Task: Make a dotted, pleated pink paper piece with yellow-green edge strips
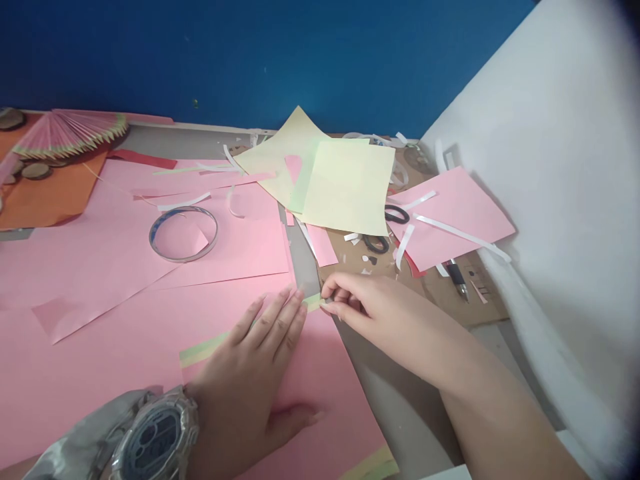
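A pink paper sheet (325, 373) lies in front of me, with a green and yellow strip (205, 350) along its far edge and a similar band at its near right corner. My left hand (265, 347) rests flat on the sheet, fingers stretched across the strip and thumb out to the side. At the strip's right end, my right hand (350, 300) pinches the sheet's far right corner between thumb and curled fingers. Part of the strip is hidden beneath my left fingers.
A tape roll (183, 233) sits on larger pink sheets (100, 267). Behind are pale yellow papers (350, 180), partly covering black-handled scissors (376, 244). A pen (456, 279) and white paper strips (463, 235) lie right. A folded pink fan (70, 137) stands far left, before a blue wall (300, 60).
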`<state>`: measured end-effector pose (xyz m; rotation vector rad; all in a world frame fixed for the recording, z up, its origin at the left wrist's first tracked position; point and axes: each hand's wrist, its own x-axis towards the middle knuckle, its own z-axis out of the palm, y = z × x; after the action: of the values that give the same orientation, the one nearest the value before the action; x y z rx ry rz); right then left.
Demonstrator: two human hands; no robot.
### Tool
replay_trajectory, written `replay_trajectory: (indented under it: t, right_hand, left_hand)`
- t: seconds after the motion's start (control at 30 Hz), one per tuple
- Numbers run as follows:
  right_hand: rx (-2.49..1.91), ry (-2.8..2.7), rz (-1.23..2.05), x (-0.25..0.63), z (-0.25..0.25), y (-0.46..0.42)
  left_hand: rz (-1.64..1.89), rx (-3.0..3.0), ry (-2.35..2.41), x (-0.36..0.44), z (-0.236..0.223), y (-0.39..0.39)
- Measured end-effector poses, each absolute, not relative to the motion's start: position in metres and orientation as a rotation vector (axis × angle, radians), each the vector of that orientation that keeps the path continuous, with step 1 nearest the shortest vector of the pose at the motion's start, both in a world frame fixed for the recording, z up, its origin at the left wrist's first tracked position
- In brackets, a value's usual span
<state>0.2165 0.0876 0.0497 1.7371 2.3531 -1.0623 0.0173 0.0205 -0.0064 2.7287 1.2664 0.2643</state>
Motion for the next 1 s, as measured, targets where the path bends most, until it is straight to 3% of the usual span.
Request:
replay_trajectory:
  t: [1.0]
  right_hand:
    - [1.823, 2.378, -0.83, 0.217, 0.0445, 0.0829]
  left_hand:
    - [0.232, 2.687, 1.248, 0.0156, -0.0056, 0.0197]
